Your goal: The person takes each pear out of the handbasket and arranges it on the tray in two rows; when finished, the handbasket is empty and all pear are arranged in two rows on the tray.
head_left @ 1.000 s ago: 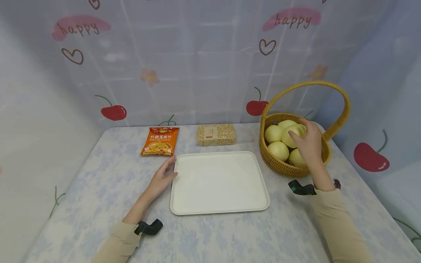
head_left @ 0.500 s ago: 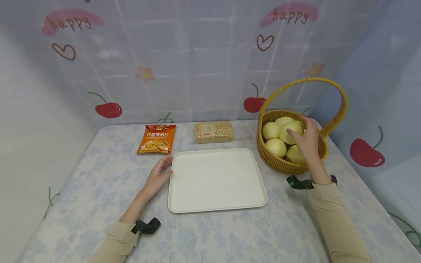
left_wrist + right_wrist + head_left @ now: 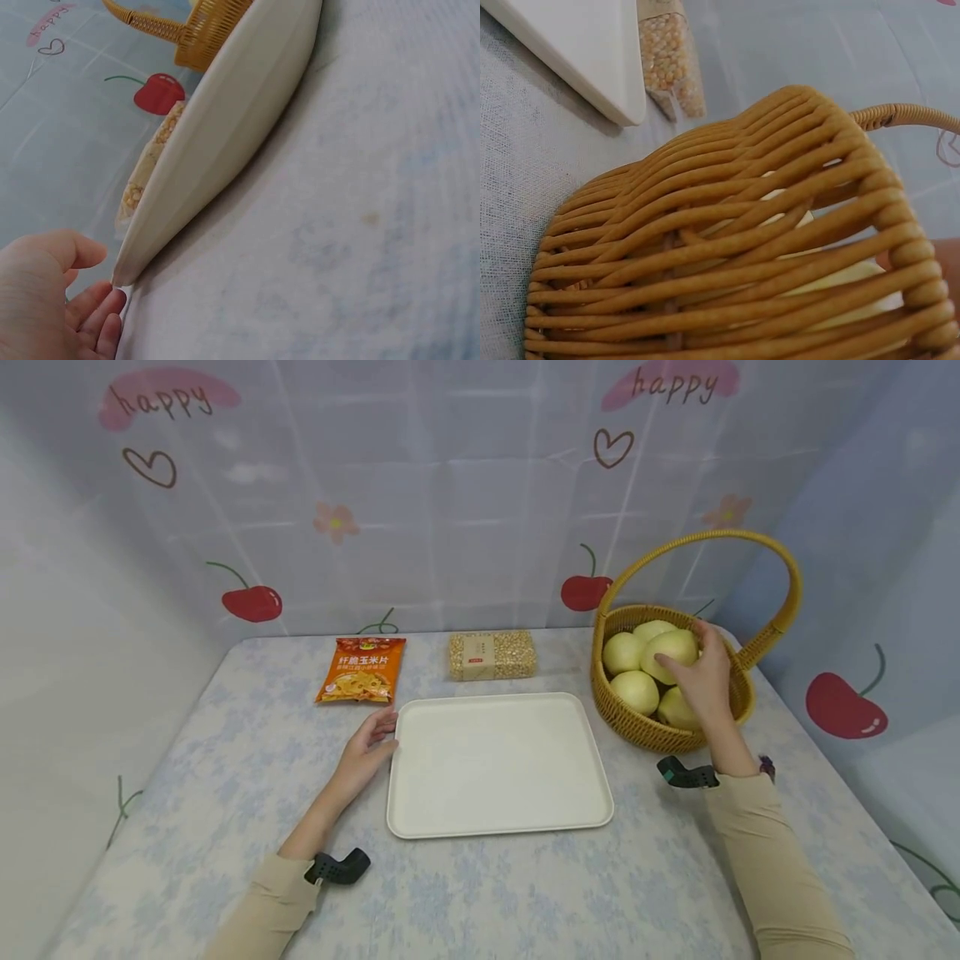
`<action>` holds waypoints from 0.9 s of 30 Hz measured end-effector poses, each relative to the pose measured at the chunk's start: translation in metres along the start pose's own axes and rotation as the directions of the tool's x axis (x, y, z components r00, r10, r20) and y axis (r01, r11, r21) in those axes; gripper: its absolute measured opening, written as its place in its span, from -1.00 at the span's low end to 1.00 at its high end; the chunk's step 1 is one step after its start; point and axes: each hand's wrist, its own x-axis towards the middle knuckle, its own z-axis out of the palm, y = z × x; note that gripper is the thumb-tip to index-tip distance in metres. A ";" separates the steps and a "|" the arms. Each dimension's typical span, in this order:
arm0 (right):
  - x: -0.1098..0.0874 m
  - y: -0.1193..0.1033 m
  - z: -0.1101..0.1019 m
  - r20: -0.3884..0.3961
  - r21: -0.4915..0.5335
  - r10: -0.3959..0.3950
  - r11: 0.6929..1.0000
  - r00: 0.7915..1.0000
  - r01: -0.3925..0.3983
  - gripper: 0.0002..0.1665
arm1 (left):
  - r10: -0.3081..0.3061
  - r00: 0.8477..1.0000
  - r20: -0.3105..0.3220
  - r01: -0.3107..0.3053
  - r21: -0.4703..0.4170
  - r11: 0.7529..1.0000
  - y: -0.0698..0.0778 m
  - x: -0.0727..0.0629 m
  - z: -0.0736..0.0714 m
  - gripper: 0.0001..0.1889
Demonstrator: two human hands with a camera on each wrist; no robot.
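Note:
My right hand [image 3: 708, 681] reaches into a wicker basket [image 3: 641, 727] at the right, thumb and fingers around the uppermost pale yellow-green fruit [image 3: 673, 653]. Several similar fruits [image 3: 634, 693] lie beside and below it. The basket's woven wall [image 3: 705, 247] hides most of that grip in the right wrist view. My left hand [image 3: 362, 762] rests by the left edge of a white rectangular tray [image 3: 501, 768]. The left wrist view shows its fingertips at the corner of the tray [image 3: 217, 135], the thumb apart from it.
An orange snack bag [image 3: 362, 671] lies behind the tray's left corner. A clear packet of pale yellow kernels [image 3: 492, 655] lies behind the tray. The basket's tall handle [image 3: 720, 533] arches above the fruit. A printed curtain [image 3: 427, 527] hangs behind the table.
The right thumb and fingers have settled around the top fruit, which stays in the basket. The left hand remains by the tray. The head view has shifted slightly.

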 end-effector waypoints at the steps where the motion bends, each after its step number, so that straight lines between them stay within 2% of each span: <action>1: 0.000 0.000 0.000 0.008 -0.003 0.002 1.000 1.000 -0.002 -0.10 | 0.001 1.000 0.000 -0.001 0.005 1.000 0.001 0.000 0.000 -0.43; 5: 0.002 0.004 -0.001 0.053 -0.004 0.001 1.000 0.999 -0.001 0.02 | 0.001 1.000 -0.004 -0.001 0.008 1.000 0.003 0.001 0.000 -0.43; 12: 0.004 0.012 -0.001 0.149 0.044 -0.048 0.998 0.988 0.042 0.17 | -0.008 1.000 -0.002 0.008 0.005 1.000 0.004 -0.001 0.000 -0.44; 22: 0.002 0.013 0.000 0.099 0.050 -0.012 0.999 0.995 0.007 0.13 | -0.010 1.000 0.013 0.010 -0.006 1.000 0.001 -0.001 0.001 -0.43; 27: 0.001 0.011 -0.001 0.068 0.039 0.042 0.998 0.997 -0.045 0.11 | 0.002 1.000 0.010 -0.002 0.000 1.000 -0.016 0.005 0.001 -0.43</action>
